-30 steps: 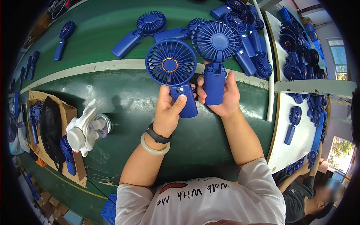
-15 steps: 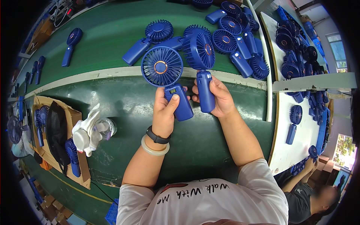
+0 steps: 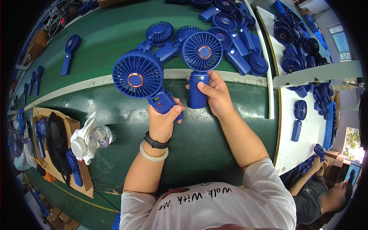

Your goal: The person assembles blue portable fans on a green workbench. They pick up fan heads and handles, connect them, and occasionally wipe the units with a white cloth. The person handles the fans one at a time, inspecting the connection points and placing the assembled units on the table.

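My left hand [image 3: 163, 123] is closed round the handle of a blue handheld fan [image 3: 124, 71], tilted so its round head leans to the left. My thumb lies along the handle, below a small lit display. A second blue handheld fan [image 3: 191, 96] stands nearly upright in my right hand [image 3: 217, 95], its grille and copper-coloured centre ring turned toward me. The right thumb presses on the front of that handle, close to its lit display. Whether the blades of either fan spin, I cannot tell. Both fans are held above the near edge of the green belt.
More blue fans [image 3: 160, 33] lie behind on the green belt [image 3: 111, 42]. A cardboard tray [image 3: 86, 168] with fans, white gloves [image 3: 89, 134] and a clear jar [image 3: 104, 135] sit left. Right, past a white pipe [image 3: 271, 99], a white table [image 3: 285, 134] bears fans; a co-worker's hands [image 3: 317, 164] hold one.
The left fan has moved left and tipped further over. The right fan has turned from edge-on to face me, and my right thumb has shifted onto the front of its handle.
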